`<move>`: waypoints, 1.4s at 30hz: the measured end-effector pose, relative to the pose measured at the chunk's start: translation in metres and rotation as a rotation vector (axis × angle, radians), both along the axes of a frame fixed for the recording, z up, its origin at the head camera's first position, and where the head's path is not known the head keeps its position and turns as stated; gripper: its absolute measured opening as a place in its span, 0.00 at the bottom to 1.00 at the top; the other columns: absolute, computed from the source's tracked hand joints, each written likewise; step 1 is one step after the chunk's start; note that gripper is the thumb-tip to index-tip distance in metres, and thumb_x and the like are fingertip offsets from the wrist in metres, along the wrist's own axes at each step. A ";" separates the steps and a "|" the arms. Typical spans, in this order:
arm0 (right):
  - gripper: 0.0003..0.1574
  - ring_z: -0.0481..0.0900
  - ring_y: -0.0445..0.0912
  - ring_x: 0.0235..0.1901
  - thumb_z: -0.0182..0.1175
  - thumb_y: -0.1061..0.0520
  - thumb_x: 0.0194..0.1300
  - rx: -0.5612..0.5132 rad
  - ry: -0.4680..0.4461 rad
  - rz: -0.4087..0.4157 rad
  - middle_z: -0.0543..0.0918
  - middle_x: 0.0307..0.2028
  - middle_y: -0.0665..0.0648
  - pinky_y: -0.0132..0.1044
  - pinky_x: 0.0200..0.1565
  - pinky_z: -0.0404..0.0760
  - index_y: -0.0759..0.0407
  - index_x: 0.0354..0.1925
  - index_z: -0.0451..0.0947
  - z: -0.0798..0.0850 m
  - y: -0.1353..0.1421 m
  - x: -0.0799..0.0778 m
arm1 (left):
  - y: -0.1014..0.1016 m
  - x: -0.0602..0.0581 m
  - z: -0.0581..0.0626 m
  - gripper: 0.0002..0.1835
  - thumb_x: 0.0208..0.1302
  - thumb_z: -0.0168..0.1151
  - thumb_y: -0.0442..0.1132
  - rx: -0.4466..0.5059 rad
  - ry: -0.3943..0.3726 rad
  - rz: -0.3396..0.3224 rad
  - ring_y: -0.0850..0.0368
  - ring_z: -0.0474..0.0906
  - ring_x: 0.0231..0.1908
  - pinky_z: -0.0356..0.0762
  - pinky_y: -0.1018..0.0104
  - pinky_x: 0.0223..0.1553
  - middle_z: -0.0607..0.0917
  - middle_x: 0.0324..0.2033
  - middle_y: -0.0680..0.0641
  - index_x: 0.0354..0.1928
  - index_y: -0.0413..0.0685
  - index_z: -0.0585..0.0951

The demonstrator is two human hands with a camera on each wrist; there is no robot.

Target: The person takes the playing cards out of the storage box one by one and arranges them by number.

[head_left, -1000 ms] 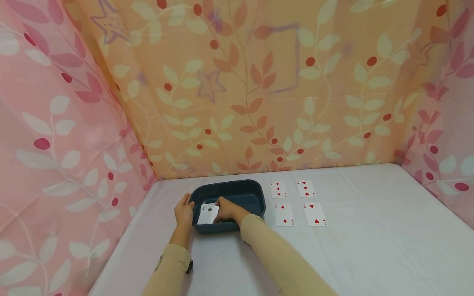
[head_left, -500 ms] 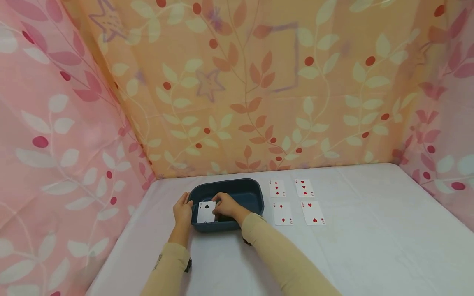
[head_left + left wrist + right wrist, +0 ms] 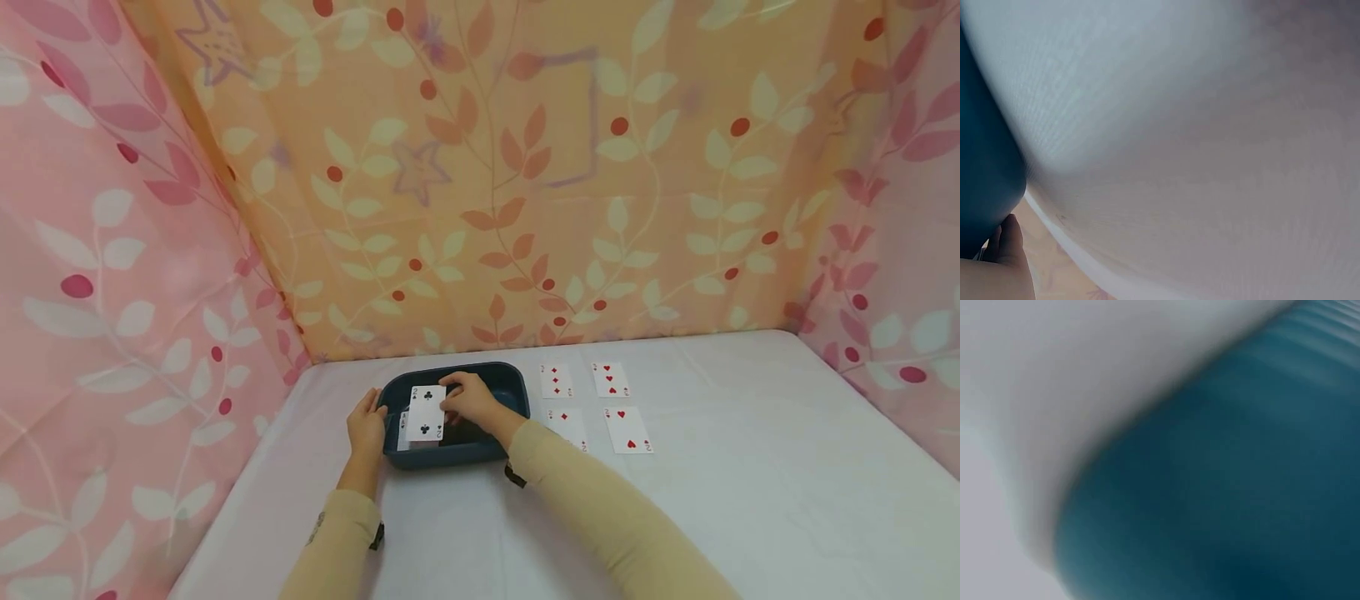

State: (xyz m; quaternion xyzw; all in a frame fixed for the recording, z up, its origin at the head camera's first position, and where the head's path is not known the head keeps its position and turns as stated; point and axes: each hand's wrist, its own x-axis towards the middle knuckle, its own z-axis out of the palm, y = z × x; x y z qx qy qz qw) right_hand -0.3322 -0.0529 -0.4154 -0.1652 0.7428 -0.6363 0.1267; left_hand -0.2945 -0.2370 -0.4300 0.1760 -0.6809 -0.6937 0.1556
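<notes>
In the head view my left hand [image 3: 366, 427] grips the left end of a dark blue plastic tub [image 3: 450, 457], thumb at the rim. The left wrist view has the fingers [image 3: 1011, 240] against the tub's outer wall. Inside the tub's outline, my right hand [image 3: 476, 400] pinches a two of clubs playing card [image 3: 426, 410] by its right edge, face up. Below it, partly covered, another white card [image 3: 402, 437] shows at the tub's left side. In the right wrist view only the blurred tub wall [image 3: 1210, 487] and cloth appear, not the hand.
Right of the tub, face-up cards lie in two rows on the white cloth [image 3: 712, 483]: three of diamonds [image 3: 556, 381], three of hearts [image 3: 611, 379], two of diamonds [image 3: 567, 427], partly behind the right sleeve, and two of hearts [image 3: 628, 430]. Patterned curtains [image 3: 450, 208] enclose the table.
My right hand has lifted the two of clubs up from the tub's bottom, slightly away and to the right, uncovering part of a card beneath. The left hand stays on the tub.
</notes>
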 end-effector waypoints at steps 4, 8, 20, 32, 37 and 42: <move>0.28 0.80 0.46 0.20 0.61 0.73 0.60 0.015 0.011 -0.007 0.84 0.30 0.63 0.44 0.29 0.85 0.73 0.59 0.71 0.007 0.014 0.001 | -0.003 -0.003 -0.004 0.28 0.70 0.42 0.22 -0.025 0.001 -0.005 0.45 0.54 0.71 0.52 0.57 0.70 0.61 0.69 0.34 0.72 0.31 0.56; 0.28 0.79 0.45 0.20 0.61 0.72 0.60 0.041 0.009 -0.021 0.85 0.30 0.62 0.42 0.28 0.85 0.72 0.60 0.71 0.014 0.027 0.003 | -0.005 -0.003 -0.006 0.28 0.71 0.42 0.23 -0.017 -0.003 -0.011 0.46 0.54 0.71 0.51 0.58 0.70 0.60 0.70 0.35 0.72 0.32 0.55; 0.28 0.78 0.43 0.19 0.61 0.71 0.61 0.032 0.013 -0.020 0.84 0.27 0.58 0.37 0.25 0.84 0.73 0.60 0.71 0.031 0.067 0.008 | -0.002 0.000 -0.004 0.28 0.71 0.41 0.22 0.010 0.005 -0.011 0.46 0.53 0.71 0.50 0.58 0.70 0.59 0.69 0.34 0.72 0.31 0.55; 0.31 0.79 0.44 0.21 0.61 0.69 0.63 0.023 -0.091 -0.098 0.84 0.29 0.57 0.36 0.30 0.84 0.70 0.64 0.69 0.035 0.101 0.009 | -0.001 -0.001 -0.001 0.29 0.72 0.41 0.23 0.022 -0.020 -0.015 0.49 0.53 0.71 0.50 0.59 0.70 0.59 0.71 0.37 0.73 0.34 0.54; 0.31 0.79 0.45 0.22 0.60 0.68 0.64 0.027 -0.085 -0.102 0.84 0.31 0.58 0.36 0.31 0.84 0.69 0.64 0.68 0.035 0.115 0.010 | -0.001 -0.001 -0.001 0.28 0.72 0.41 0.23 0.015 -0.007 -0.011 0.48 0.53 0.71 0.50 0.59 0.70 0.59 0.70 0.36 0.73 0.33 0.55; 0.30 0.80 0.45 0.23 0.60 0.69 0.64 0.014 -0.091 -0.122 0.84 0.32 0.59 0.36 0.31 0.84 0.69 0.64 0.68 0.033 0.129 0.015 | -0.001 0.000 -0.003 0.28 0.71 0.41 0.22 0.018 0.004 -0.014 0.48 0.53 0.71 0.51 0.59 0.70 0.60 0.70 0.35 0.72 0.31 0.55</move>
